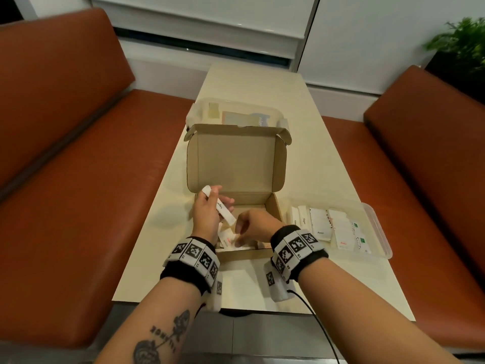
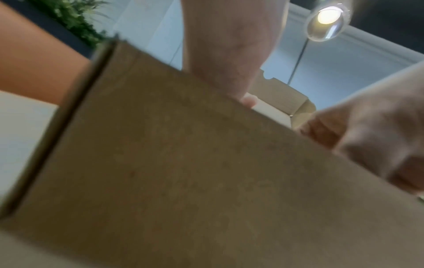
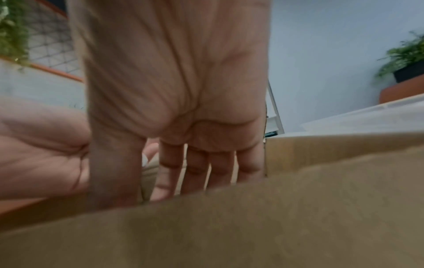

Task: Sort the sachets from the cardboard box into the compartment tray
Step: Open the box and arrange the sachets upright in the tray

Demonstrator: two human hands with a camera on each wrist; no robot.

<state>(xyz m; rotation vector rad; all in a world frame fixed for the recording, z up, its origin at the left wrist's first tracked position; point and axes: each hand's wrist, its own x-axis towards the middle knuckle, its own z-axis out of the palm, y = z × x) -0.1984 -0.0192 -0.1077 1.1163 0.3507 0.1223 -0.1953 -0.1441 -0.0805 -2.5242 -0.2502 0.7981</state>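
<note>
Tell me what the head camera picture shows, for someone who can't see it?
The left hand holds a long white sachet over an open cardboard box, while the right hand reaches inside. A tray of sorted sachets sits to the right.

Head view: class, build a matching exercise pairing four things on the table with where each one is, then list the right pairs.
Things:
1. sugar stick
2. compartment tray
3. cardboard box
4. lidded tub

Places:
A. behind the box's raised lid
B. in the left hand
C. middle of the table, lid up
D. right of the box

Pairs: 1-B, 2-D, 3-C, 4-A
</note>
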